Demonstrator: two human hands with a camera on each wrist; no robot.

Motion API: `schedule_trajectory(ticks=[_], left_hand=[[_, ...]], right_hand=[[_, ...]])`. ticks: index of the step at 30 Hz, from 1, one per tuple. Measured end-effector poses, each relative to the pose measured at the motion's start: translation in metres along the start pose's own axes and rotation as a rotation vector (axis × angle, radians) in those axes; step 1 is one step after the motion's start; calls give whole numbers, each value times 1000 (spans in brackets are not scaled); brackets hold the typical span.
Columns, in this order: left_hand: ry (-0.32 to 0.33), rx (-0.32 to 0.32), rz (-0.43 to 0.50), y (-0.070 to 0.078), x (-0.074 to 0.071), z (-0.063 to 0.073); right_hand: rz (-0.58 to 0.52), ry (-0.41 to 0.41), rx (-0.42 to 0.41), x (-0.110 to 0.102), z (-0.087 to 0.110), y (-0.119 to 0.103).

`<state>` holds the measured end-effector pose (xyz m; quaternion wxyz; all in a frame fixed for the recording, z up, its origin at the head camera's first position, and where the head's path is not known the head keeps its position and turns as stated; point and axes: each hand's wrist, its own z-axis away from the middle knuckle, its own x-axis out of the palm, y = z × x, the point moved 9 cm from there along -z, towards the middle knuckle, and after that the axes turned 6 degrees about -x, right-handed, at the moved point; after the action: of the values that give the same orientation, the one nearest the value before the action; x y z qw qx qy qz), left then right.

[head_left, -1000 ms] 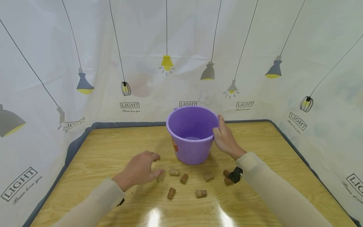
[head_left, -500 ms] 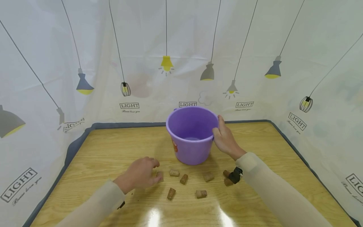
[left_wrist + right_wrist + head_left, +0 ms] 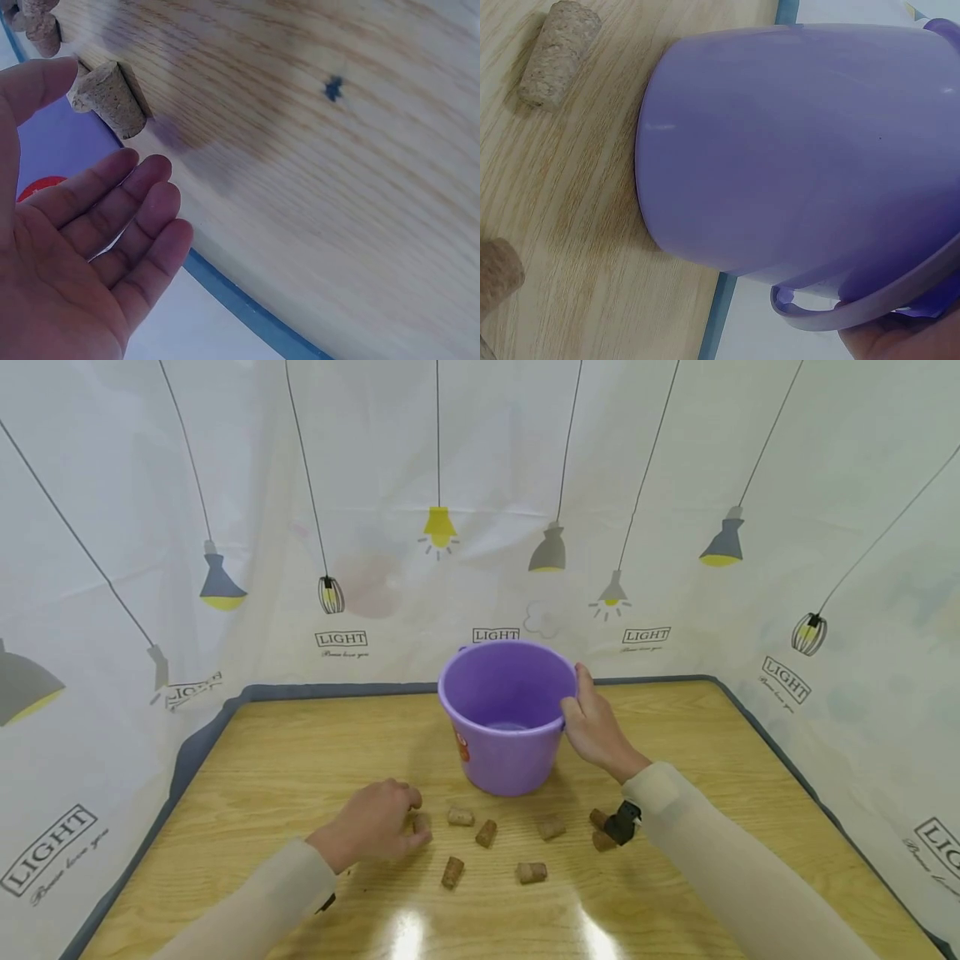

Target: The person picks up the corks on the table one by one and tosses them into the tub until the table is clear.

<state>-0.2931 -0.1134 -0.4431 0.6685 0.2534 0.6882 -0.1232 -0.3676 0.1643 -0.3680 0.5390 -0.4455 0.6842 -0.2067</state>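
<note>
Here the right hand (image 3: pixel 597 727) grips a purple bucket (image 3: pixel 512 760), the left hand (image 3: pixel 369 825) relaxed beside a speckled cork (image 3: pixel 116 105)

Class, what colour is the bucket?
The bucket is purple, shown best in the head view.

Free tabletop (image 3: pixel 285 760) L of L hand (image 3: pixel 367 825); corks (image 3: pixel 461 817), then bucket (image 3: pixel 510 764) (R hand (image 3: pixel 597 727) on it), block its R.
</note>
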Motion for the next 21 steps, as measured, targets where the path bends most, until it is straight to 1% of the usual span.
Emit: schedule_trajectory(ticks=[9, 21], left_hand=[[-10, 18, -27, 3, 2, 1], [24, 30, -14, 6, 3, 2]], right_hand=[[1, -1, -4, 0, -1, 1], [-3, 6, -3, -1, -1, 1]])
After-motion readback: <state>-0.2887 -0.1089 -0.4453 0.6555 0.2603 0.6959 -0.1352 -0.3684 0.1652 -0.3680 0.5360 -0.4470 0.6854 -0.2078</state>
